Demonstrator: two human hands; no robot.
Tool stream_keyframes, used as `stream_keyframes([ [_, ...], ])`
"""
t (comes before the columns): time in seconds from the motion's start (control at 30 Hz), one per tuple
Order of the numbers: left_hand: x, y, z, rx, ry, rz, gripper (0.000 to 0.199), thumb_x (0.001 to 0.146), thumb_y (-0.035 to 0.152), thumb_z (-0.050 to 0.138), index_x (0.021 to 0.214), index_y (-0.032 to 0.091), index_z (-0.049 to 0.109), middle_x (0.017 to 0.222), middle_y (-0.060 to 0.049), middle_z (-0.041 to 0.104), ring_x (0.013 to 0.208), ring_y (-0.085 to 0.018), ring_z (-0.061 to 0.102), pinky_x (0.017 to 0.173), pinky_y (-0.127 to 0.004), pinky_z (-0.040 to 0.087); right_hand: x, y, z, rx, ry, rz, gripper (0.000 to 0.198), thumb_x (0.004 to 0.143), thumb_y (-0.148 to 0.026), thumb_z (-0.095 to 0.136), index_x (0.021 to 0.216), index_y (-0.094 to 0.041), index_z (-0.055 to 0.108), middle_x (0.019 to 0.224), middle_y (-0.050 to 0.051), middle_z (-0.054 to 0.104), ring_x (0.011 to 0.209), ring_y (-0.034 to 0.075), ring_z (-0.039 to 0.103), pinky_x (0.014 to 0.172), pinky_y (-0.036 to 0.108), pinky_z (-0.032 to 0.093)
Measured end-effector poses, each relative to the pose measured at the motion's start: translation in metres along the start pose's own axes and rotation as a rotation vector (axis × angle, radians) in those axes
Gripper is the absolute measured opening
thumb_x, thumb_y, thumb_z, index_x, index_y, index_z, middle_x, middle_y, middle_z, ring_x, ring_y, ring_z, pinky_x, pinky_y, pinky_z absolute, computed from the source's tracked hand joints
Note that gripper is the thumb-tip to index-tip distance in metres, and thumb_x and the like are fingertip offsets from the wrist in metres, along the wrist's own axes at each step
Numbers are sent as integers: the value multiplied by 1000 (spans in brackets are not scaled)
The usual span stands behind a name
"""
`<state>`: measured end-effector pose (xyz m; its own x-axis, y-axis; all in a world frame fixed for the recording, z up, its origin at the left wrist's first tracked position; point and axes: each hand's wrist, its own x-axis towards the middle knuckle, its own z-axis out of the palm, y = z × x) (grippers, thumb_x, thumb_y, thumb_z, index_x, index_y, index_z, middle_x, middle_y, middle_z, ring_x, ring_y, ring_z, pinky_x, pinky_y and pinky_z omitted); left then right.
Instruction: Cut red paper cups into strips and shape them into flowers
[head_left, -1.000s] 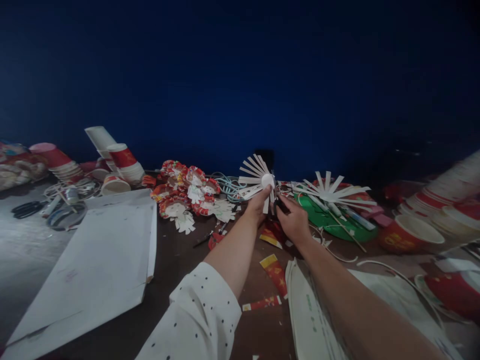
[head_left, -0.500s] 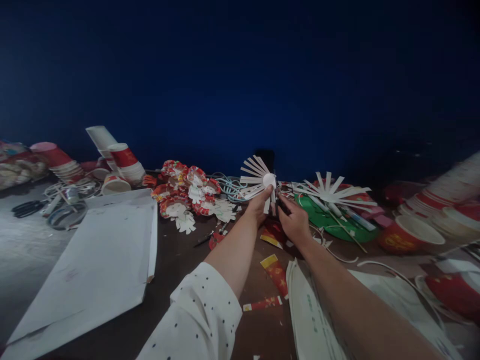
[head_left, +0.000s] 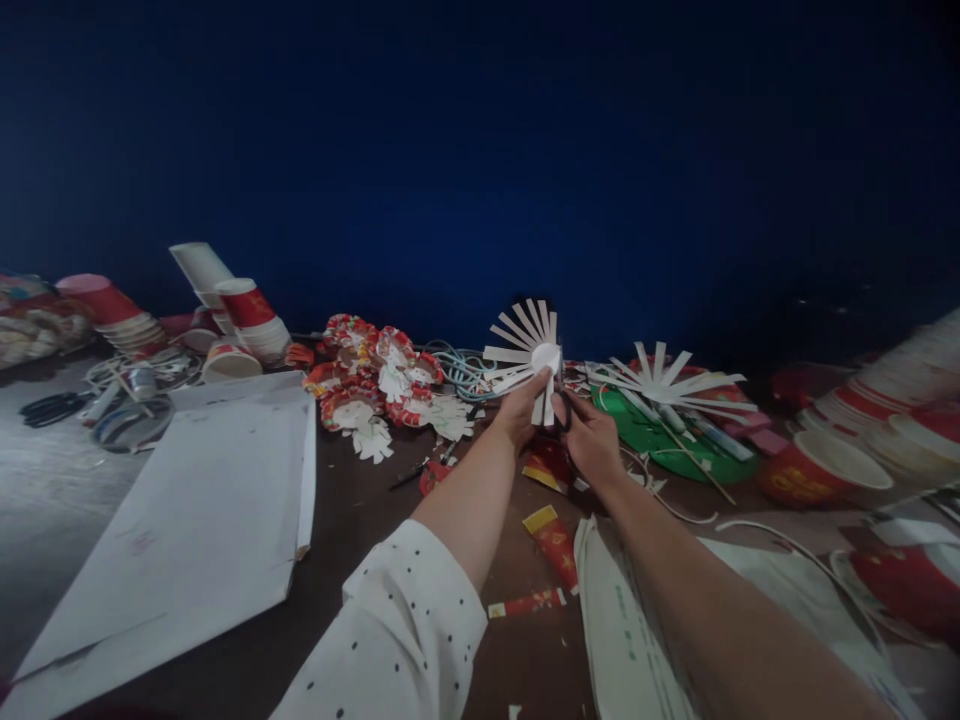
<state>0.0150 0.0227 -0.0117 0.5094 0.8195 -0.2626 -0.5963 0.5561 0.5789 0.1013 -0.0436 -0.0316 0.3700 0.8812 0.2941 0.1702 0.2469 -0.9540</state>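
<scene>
My left hand (head_left: 523, 408) is closed on a white paper cup (head_left: 545, 357) whose wall is slit into strips that fan out round its small disc-shaped base. Black-handled scissors (head_left: 564, 410) are in my right hand (head_left: 592, 436), close against the cup's right side. Part of the blades is hidden behind the strips. A second cut-up cup (head_left: 660, 388), its strips spread like a star, lies to the right on a green round sheet (head_left: 634, 432). Red and yellow paper scraps (head_left: 553, 540) lie below my hands.
Decorated red and white paper pieces (head_left: 382, 380) are heaped left of my hands. A white board (head_left: 202, 500) covers the left side. Stacked paper cups (head_left: 251, 315) stand behind it, and red cups (head_left: 821, 470) are at right. Pale flat bags (head_left: 622, 620) lie in front.
The cut cup has turned slightly in my left hand and moved a little to the right. The scissors' handle now shows more clearly in my right hand.
</scene>
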Motion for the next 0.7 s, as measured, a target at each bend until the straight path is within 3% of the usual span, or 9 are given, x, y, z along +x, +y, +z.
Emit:
stream_keyframes([
  [0.13, 0, 0, 0, 92, -17, 58, 28, 88, 35, 65, 71, 14, 59, 42, 2, 52, 29, -9, 44, 31, -20, 31, -4, -8, 3, 44, 13, 80, 49, 73, -54, 73, 106, -19, 78, 76, 3, 73, 66, 17, 63, 61, 29, 51],
  [0.23, 2, -1, -1, 90, -25, 59, 29, 88, 35, 65, 70, 14, 58, 42, 1, 52, 29, -9, 44, 30, -20, 31, -5, -13, 4, 70, 16, 82, 45, 72, -54, 75, 100, -19, 78, 69, 1, 69, 58, 14, 55, 54, 26, 46],
  [0.5, 5, -2, -4, 26, -25, 20, 24, 88, 34, 64, 77, 13, 61, 46, 1, 56, 32, -10, 48, 33, -20, 38, -9, -24, 5, -15, 25, 73, 37, 74, -53, 72, 89, -20, 78, 56, -2, 59, 52, 12, 47, 51, 25, 40],
  [0.7, 5, 0, -6, 55, -44, -2, 28, 91, 34, 56, 72, 14, 60, 43, 0, 53, 30, -12, 47, 30, -22, 34, -4, -13, 6, 56, 6, 91, 40, 71, -52, 74, 96, -20, 77, 61, -2, 62, 53, 12, 49, 52, 25, 41],
])
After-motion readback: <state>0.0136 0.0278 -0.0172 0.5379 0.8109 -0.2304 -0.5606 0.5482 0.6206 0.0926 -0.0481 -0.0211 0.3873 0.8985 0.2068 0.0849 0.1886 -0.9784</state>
